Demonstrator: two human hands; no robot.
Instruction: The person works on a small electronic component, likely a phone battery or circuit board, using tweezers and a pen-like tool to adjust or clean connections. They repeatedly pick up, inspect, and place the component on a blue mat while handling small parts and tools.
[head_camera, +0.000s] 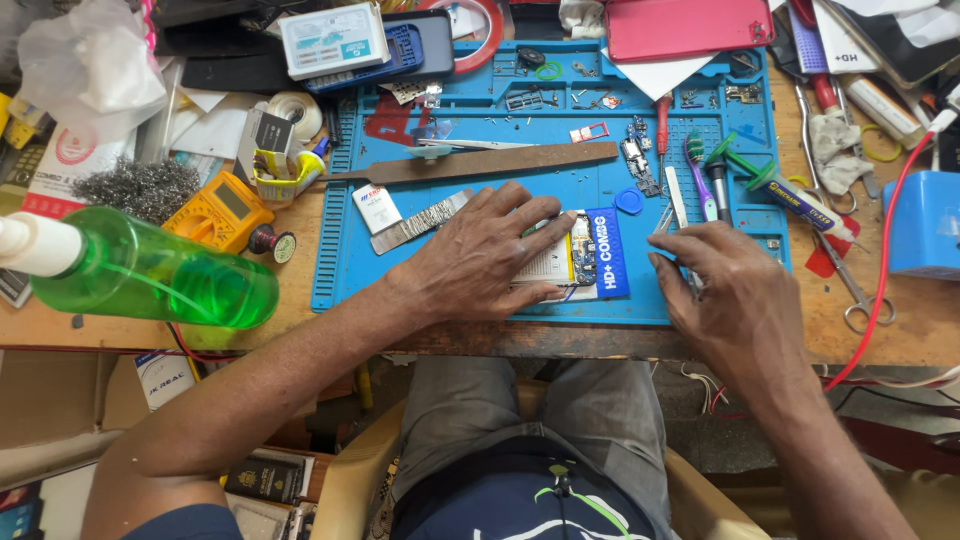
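My left hand (478, 255) lies flat with fingers spread on an opened phone body (562, 262) that rests on the blue work mat (350, 260). The phone's inner board shows at its right end, beside a blue label strip (608, 252). My right hand (735, 295) sits at the mat's lower right with curled fingers touching a thin metal tool (668, 216), perhaps tweezers; whether it grips them I cannot tell.
A long metal file (480, 163) lies across the mat. A green spray bottle (150, 270), a yellow multimeter (222, 208), steel wool (138, 187), tape rolls, screwdrivers (712, 170), scissors (850, 285), a red phone back (685, 25) and a blue box (925, 225) crowd the wooden bench.
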